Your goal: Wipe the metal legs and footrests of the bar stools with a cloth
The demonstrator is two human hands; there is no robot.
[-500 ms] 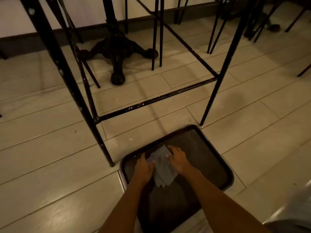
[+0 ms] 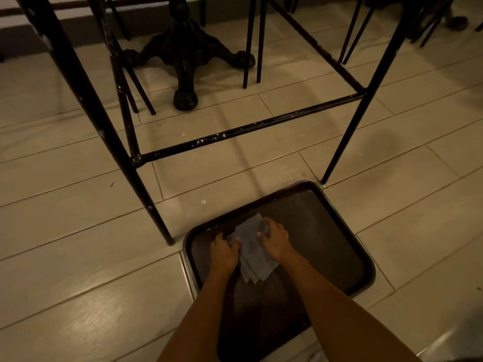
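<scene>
Left hand (image 2: 224,253) and right hand (image 2: 275,239) grip the cloth (image 2: 254,257) over the tray (image 2: 313,231); the footrest (image 2: 248,128) runs crosswise above, mid-frame (neither hand nearer).

Open floor (image 2: 65,257) left of stool leg (image 2: 146,202).

Dim, warm lighting here. Pale plank-style floor tiles (image 2: 78,257) all over, an ornate black cast-iron table base (image 2: 185,56) at the far middle, dark skirting board (image 2: 13,40) along the far-left wall (image 2: 9,22).
</scene>
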